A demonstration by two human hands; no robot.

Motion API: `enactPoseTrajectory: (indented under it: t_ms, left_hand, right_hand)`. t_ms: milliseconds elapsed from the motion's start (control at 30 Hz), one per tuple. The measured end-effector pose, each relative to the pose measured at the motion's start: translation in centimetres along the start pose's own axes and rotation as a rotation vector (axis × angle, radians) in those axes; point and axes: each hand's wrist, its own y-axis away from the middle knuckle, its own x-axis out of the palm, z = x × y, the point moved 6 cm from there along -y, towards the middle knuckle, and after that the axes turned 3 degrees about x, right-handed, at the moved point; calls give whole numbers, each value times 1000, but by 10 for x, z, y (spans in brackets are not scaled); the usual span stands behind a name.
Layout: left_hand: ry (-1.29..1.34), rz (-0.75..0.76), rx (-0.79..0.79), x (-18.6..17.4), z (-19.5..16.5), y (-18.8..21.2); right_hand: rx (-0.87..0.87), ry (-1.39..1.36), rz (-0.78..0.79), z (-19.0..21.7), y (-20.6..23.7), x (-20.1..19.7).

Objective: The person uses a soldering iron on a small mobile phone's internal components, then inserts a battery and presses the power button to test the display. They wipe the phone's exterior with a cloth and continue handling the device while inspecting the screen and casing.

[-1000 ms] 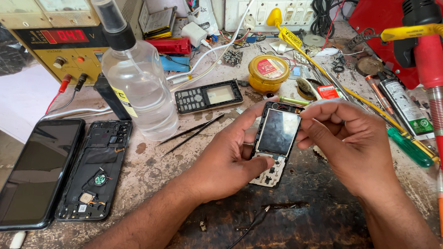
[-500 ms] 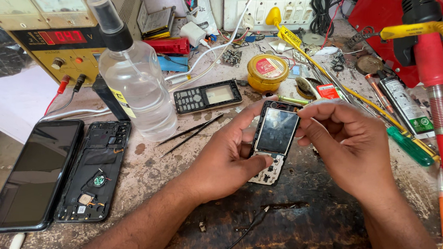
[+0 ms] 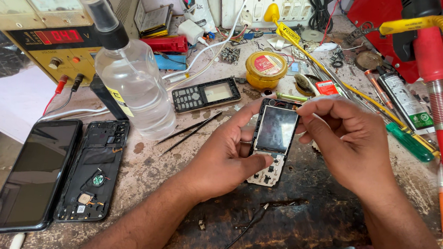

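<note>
The left hand (image 3: 224,158) is closed around a small opened phone (image 3: 272,141), thumb pressed across its bare keypad board and fingers wrapped behind its left edge, holding it upright just above the bench (image 3: 299,208). The right hand (image 3: 352,144) is curled, its fingertips (image 3: 306,107) pinched on the phone's top right corner beside the grey screen. The phone sits right of the clear spray bottle (image 3: 133,89), well apart from it. Between bottle and phone lie black tweezers (image 3: 189,133) and, behind them, a keypad front cover (image 3: 206,94). Left of the bottle a dark smartphone (image 3: 33,171) lies flat, touching its opened back frame (image 3: 93,170). Behind the phone stands a yellow tin (image 3: 266,69); a green screwdriver (image 3: 410,143) lies to its right.
</note>
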Motion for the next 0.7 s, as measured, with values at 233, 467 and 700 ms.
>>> enactPoseTrajectory:
  t_ms: [233, 467, 700]
  left_hand:
    - [22, -8, -22, 1, 2, -1]
    - [61, -14, -11, 0, 2, 0]
    - [83, -29, 45, -3, -2, 1]
  right_hand:
    - [18, 35, 10, -1, 0, -1]
    - [38, -9, 44, 2, 2, 4]
    - [74, -68, 184, 8, 3, 9]
